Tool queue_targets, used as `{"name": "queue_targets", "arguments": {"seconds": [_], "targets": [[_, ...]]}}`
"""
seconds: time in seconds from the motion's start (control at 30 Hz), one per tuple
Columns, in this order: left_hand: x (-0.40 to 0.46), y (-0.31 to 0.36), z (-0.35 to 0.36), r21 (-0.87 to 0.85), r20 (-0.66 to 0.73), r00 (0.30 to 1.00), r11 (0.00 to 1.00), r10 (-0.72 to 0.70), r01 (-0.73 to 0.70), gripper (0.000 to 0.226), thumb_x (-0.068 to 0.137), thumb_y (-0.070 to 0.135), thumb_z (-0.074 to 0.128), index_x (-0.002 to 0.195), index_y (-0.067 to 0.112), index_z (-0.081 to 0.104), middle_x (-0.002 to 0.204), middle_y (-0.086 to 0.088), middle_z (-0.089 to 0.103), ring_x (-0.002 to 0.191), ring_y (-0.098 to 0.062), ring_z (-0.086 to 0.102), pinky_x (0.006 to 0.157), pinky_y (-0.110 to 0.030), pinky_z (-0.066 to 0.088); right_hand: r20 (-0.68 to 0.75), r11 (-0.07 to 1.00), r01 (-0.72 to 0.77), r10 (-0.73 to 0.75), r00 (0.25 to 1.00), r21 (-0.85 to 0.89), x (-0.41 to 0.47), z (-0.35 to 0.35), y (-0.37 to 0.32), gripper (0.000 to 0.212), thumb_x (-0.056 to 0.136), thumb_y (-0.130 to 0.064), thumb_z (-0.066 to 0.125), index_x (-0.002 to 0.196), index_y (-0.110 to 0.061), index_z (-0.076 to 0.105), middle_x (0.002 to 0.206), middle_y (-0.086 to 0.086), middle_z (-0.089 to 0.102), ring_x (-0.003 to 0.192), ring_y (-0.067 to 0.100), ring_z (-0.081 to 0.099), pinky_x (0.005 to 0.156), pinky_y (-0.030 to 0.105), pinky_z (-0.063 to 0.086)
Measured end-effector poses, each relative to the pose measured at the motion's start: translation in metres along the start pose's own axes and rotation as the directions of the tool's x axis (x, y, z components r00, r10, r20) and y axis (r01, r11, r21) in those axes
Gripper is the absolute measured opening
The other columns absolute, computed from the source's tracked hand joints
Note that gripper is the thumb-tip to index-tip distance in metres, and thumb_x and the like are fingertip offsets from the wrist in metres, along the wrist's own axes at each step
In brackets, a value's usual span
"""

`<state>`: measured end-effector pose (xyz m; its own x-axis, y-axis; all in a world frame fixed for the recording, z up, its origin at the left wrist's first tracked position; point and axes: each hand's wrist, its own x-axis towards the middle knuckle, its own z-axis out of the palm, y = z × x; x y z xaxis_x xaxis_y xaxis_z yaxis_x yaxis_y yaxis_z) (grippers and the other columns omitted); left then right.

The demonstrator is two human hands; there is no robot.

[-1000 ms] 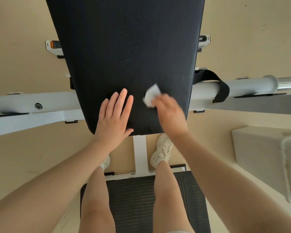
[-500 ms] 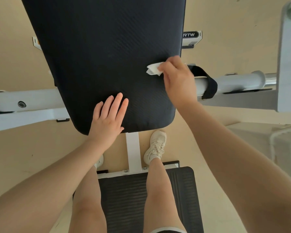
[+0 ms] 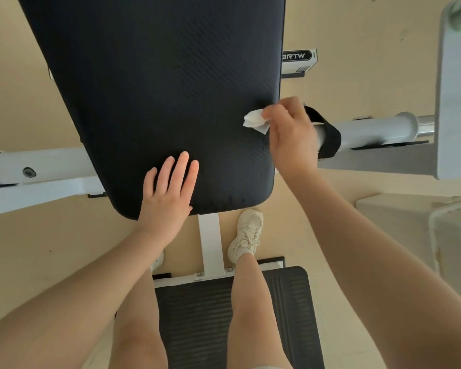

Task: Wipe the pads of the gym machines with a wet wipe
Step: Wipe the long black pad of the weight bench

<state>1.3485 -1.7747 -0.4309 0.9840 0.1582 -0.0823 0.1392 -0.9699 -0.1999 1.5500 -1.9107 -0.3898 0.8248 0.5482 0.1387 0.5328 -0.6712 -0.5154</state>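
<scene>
pad: big black padded bench cushion with a woven carbon-look vinyl cover [image 3: 155,97], takes up most of the top half of the view, rounded near end sitting just above the person's legs

wipe: small crumpled white wet wipe [image 3: 254,121], lying on the pad close to its right edge, about midway between the near end and the top of the view

right hand: right hand [image 3: 293,137] has its grip pinched round the wipe, fingertips bunching it against the cover, wrist hanging off the right side of the pad

left hand: left hand [image 3: 168,193] lies flat on the near end of the pad, fingers straight and together, grip released, holding nothing, looks like it's just bracing

frame: white metal frame bar [image 3: 37,166] runs out to the left under the pad, and a white post [image 3: 210,243] drops down from the near end to a black ribbed footplate [image 3: 205,315]

other stuff: black strap [image 3: 328,131] wrapped on a grey bar just right of the wiping hand, cream sneaker [image 3: 246,235] on the tan floor [image 3: 37,249]

progress: honestly can't see wet streaks or any clean/dirty line on the vinyl, so no idea how much is covered. My guess is mid-wipe on this one pad, working the right edge, with the far stretch and left side probably still to go. Any other pads on the machines aren't in shot.
</scene>
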Motion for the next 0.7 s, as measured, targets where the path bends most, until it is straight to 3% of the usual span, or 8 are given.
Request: {"name": "queue_targets", "arguments": {"seconds": [0.13,0.23,0.3,0.37,0.43,0.5,0.57,0.7], "targets": [[0.002,0.003,-0.004,0.012,0.036,0.999,1.0,-0.017,0.016,0.092,0.062,0.034,0.081,0.138,0.006,0.037,0.14,-0.018,0.033,0.123,-0.035,0.042,0.098,-0.048,0.039,0.056,0.998,0.056,-0.056,0.997,0.003,-0.028,0.016,0.007,0.016,0.074,0.012,0.056,0.084,0.002,0.062,0.088,0.02,0.059,0.072,0.034,0.059,0.06,0.025,0.038],[0.003,0.003,-0.009,0.004,0.077,0.997,1.0,-0.011,0.011,0.095,0.06,0.034,0.082,0.138,0.006,0.035,0.14,-0.019,0.035,0.123,-0.035,0.044,0.098,-0.048,0.039,0.277,0.999,-0.026,0.033,0.96,-0.027,-0.095,0.025,0.01,0.027,0.073,0.015,0.058,0.095,0.0,0.062,0.099,0.018,0.06,0.083,0.033,0.06,0.065,0.035,0.051],[0.003,0.001,-0.01,-0.012,0.085,0.996,1.0,-0.008,0.009,0.098,0.058,0.034,0.083,0.138,0.006,0.035,0.14,-0.018,0.033,0.124,-0.035,0.042,0.099,-0.049,0.039,0.453,0.994,-0.082,0.103,0.885,-0.066,-0.127,0.028,0.008,0.032,0.074,0.012,0.06,0.103,0.0,0.062,0.106,0.016,0.058,0.089,0.033,0.06,0.072,0.041,0.055],[0.002,-0.001,-0.012,-0.031,0.097,0.995,1.0,0.002,0.001,0.101,0.057,0.035,0.083,0.139,0.006,0.033,0.141,-0.018,0.031,0.125,-0.035,0.042,0.099,-0.05,0.038,0.529,0.994,-0.077,0.104,0.842,-0.074,-0.131,0.026,0.006,0.028,0.077,0.009,0.061,0.103,-0.001,0.064,0.105,0.015,0.059,0.084,0.033,0.061,0.07,0.043,0.055],[0.002,-0.004,-0.014,-0.04,0.117,0.993,0.999,0.015,-0.011,0.103,0.057,0.041,0.082,0.14,0.007,0.032,0.142,-0.018,0.034,0.125,-0.035,0.043,0.099,-0.05,0.038,0.413,0.998,-0.065,0.059,0.909,0.002,-0.11,0.019,0.004,0.017,0.081,0.006,0.058,0.093,-0.001,0.067,0.095,0.016,0.06,0.069,0.031,0.062,0.061,0.035,0.054],[0.002,-0.006,-0.016,-0.045,0.131,0.991,0.999,0.024,-0.018,0.103,0.058,0.046,0.08,0.14,0.007,0.031,0.142,-0.018,0.036,0.125,-0.034,0.043,0.098,-0.05,0.038,0.146,0.995,-0.056,0.043,0.988,0.08,-0.07,0.006,0.0,0.011,0.083,0.003,0.056,0.083,0.0,0.066,0.087,0.018,0.06,0.062,0.03,0.059,0.056,0.027,0.044],[0.003,-0.008,-0.015,-0.042,0.136,0.99,0.999,0.033,-0.027,0.102,0.059,0.047,0.08,0.14,0.007,0.032,0.141,-0.018,0.038,0.124,-0.034,0.044,0.098,-0.05,0.039,-0.032,0.995,-0.048,0.051,0.998,0.089,-0.029,0.002,0.001,0.015,0.085,-0.003,0.051,0.083,0.001,0.065,0.088,0.02,0.06,0.065,0.029,0.058,0.056,0.027,0.039],[0.004,-0.009,-0.015,-0.06,0.157,0.987,0.997,0.046,-0.037,0.099,0.06,0.046,0.079,0.139,0.007,0.034,0.141,-0.018,0.04,0.123,-0.035,0.045,0.097,-0.05,0.04,-0.016,0.998,0.003,-0.002,1.0,0.065,-0.03,0.02,-0.003,0.021,0.083,-0.003,0.042,0.081,0.002,0.063,0.085,0.02,0.059,0.066,0.031,0.056,0.054,0.028,0.042]]}}
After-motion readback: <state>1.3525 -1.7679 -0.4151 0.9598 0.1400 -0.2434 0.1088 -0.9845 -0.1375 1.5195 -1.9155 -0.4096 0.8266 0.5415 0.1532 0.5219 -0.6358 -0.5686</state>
